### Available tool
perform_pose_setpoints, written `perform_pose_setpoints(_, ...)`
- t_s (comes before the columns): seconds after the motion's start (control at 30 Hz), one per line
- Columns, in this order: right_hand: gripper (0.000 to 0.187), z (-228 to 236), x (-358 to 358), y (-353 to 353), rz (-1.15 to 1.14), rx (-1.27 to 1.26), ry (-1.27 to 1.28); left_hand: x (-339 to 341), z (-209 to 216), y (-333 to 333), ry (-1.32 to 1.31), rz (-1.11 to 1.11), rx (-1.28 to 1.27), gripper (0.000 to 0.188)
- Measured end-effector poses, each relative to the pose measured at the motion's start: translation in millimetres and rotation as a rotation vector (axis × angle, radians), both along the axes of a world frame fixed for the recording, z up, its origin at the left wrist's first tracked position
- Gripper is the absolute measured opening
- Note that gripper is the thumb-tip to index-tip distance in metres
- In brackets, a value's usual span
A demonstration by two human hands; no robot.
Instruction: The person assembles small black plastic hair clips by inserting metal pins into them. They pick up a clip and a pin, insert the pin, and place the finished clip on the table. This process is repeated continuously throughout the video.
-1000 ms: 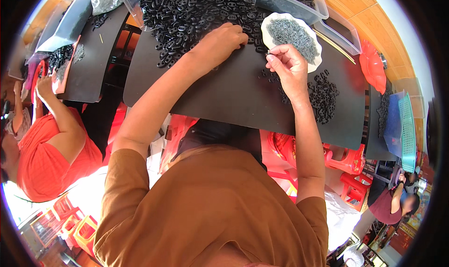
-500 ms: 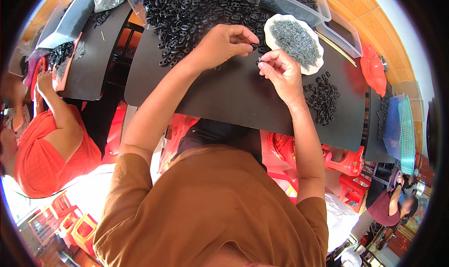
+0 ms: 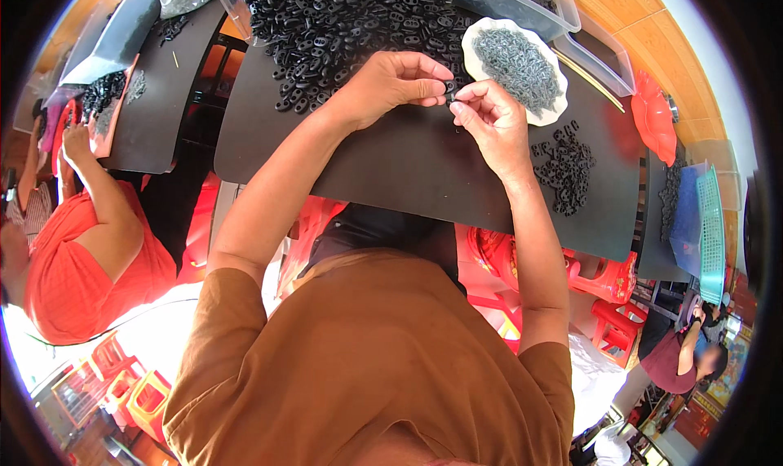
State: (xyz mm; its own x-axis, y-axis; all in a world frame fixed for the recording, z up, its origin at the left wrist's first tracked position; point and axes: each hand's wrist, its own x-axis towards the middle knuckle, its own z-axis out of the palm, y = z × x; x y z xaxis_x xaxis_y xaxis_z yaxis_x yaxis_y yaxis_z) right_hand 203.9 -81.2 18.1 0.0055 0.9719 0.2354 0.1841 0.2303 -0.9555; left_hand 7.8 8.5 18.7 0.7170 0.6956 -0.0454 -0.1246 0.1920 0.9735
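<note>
My left hand (image 3: 390,89) pinches a small black plastic piece (image 3: 449,90) between thumb and fingertips. Meeting it from the right, my right hand (image 3: 494,127) has its thumb and forefinger pressed together at the piece; anything tiny in that pinch is too small to make out. Beyond both hands spreads a big pile of black two-holed plastic pieces (image 3: 342,29). Just past my right hand, a white scalloped dish (image 3: 559,99) holds many small clear-grey slivers (image 3: 512,64). Right of my right wrist lies a smaller heap of black pieces (image 3: 564,172).
Clear plastic bins (image 3: 514,7) stand at the table's far side. A red scalloped dish (image 3: 655,119) and a green basket (image 3: 711,229) are at the right. On the left, a person in red (image 3: 90,254) works at another table. Red stools (image 3: 616,323) stand below.
My hands have come together: the left has shifted slightly nearer to me, the right slightly farther away. Their fingertips now meet at the black piece.
</note>
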Motion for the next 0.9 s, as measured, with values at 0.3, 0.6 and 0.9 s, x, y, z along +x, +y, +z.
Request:
perform_pose_setpoints(0.3, 0.009, 1.4, -0.7, -0.5, 0.000, -0.016, -0.016, 0.9, -3.2, -2.1, -0.008, 0.005, 0.033, 0.024)
perform_pose_setpoints(0.6, 0.009, 1.3, -0.6, -0.2, -0.009, -0.026, -0.052, 1.5, -3.9, -2.6, -0.014, 0.019, 0.040, 0.023)
perform_pose_setpoints(0.9, 0.010, 0.1, -0.3, 0.1, -0.009, -0.017, -0.088, 0.9, -2.9, -3.5, 0.004, -0.004, 0.089, 0.021)
